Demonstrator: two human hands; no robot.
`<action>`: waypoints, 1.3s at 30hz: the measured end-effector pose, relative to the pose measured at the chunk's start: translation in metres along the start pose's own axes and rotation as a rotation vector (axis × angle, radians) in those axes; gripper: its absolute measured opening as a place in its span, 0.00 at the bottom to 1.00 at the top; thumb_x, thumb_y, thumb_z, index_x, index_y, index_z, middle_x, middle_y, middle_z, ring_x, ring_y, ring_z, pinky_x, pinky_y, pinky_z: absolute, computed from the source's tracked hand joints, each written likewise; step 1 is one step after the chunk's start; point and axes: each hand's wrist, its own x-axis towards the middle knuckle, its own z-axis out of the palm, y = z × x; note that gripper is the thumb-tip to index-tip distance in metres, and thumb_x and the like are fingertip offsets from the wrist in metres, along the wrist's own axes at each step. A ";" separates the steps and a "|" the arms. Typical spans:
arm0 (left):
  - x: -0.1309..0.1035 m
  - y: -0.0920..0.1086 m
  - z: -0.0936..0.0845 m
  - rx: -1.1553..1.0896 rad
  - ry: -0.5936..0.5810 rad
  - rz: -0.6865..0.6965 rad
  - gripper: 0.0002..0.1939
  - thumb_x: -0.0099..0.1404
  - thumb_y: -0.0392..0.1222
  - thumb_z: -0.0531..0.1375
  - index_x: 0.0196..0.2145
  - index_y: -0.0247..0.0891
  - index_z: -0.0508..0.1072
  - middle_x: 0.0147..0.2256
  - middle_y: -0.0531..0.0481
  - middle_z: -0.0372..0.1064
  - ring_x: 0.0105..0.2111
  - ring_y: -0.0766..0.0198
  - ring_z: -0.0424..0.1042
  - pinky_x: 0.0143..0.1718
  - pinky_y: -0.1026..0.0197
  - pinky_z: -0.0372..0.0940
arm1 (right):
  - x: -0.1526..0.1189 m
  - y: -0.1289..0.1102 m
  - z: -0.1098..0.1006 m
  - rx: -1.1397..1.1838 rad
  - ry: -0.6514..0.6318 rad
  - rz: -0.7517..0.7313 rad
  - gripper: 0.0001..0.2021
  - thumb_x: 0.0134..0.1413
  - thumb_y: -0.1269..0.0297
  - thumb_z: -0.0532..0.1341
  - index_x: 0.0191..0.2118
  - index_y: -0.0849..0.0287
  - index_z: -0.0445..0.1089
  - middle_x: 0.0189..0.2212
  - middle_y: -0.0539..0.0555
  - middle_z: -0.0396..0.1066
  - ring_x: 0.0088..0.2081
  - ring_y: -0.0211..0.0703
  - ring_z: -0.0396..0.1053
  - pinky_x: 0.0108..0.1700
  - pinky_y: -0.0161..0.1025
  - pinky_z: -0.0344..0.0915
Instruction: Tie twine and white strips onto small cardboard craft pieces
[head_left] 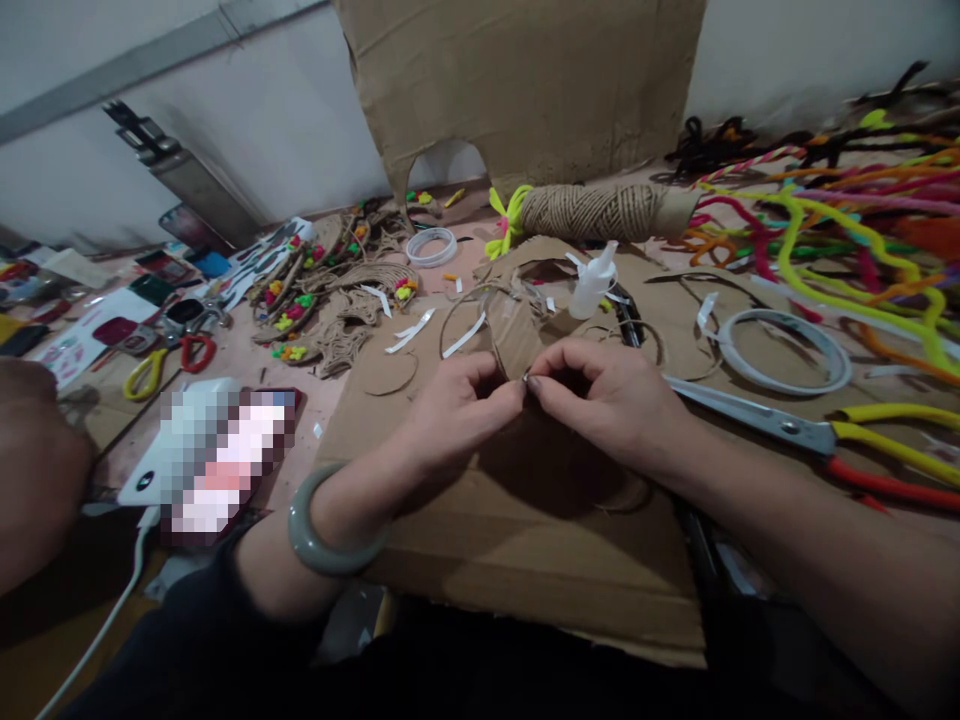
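Observation:
My left hand (469,405) and my right hand (600,395) meet over a large cardboard sheet (450,540), fingertips nearly touching. Both pinch the lower end of a small cardboard piece (514,335) with string along its edge; a tiny pale bit shows between the fingertips. Exactly what each hand grips there is partly hidden. Just behind my right hand stands a white glue bottle (592,285). White paper strips (411,331) lie on the sheet behind my left hand.
Large scissors (787,425) and a tape roll (785,350) lie right. Behind are a twine roll (592,212) and upright cardboard (525,80). Colourful pipe cleaners (795,230) spread back right. A phone (232,465), power bank (176,430) and another person's hand (37,470) are left.

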 end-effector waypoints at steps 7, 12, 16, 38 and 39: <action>-0.001 -0.001 0.000 0.009 -0.026 0.026 0.13 0.54 0.45 0.58 0.18 0.38 0.60 0.19 0.56 0.54 0.23 0.69 0.55 0.21 0.66 0.51 | 0.001 0.000 -0.001 0.006 -0.015 -0.006 0.05 0.52 0.65 0.58 0.28 0.56 0.69 0.22 0.49 0.70 0.25 0.37 0.63 0.29 0.37 0.59; 0.000 -0.001 0.000 0.010 -0.022 0.018 0.14 0.54 0.47 0.58 0.18 0.38 0.60 0.19 0.56 0.54 0.23 0.69 0.55 0.21 0.66 0.51 | 0.001 0.000 -0.001 0.003 -0.021 0.007 0.05 0.52 0.65 0.58 0.28 0.56 0.69 0.21 0.48 0.69 0.24 0.36 0.62 0.29 0.36 0.58; 0.000 -0.001 0.000 -0.008 -0.025 0.019 0.14 0.54 0.47 0.57 0.18 0.39 0.60 0.19 0.56 0.54 0.23 0.69 0.55 0.21 0.67 0.50 | 0.002 -0.001 -0.002 0.019 -0.026 0.003 0.05 0.51 0.65 0.58 0.27 0.56 0.68 0.21 0.48 0.68 0.24 0.36 0.62 0.28 0.36 0.58; 0.000 -0.002 -0.002 -0.015 -0.018 0.015 0.14 0.54 0.47 0.58 0.19 0.38 0.60 0.19 0.56 0.53 0.22 0.70 0.54 0.20 0.67 0.49 | 0.003 -0.002 -0.002 0.053 -0.005 0.019 0.05 0.49 0.66 0.58 0.25 0.57 0.67 0.18 0.46 0.65 0.22 0.34 0.59 0.26 0.35 0.57; 0.000 -0.001 -0.002 -0.011 -0.021 0.011 0.14 0.54 0.47 0.58 0.19 0.38 0.61 0.19 0.56 0.54 0.22 0.70 0.54 0.20 0.67 0.50 | 0.002 -0.002 -0.002 0.056 -0.003 0.016 0.05 0.49 0.66 0.58 0.25 0.57 0.67 0.18 0.46 0.65 0.21 0.34 0.59 0.26 0.34 0.57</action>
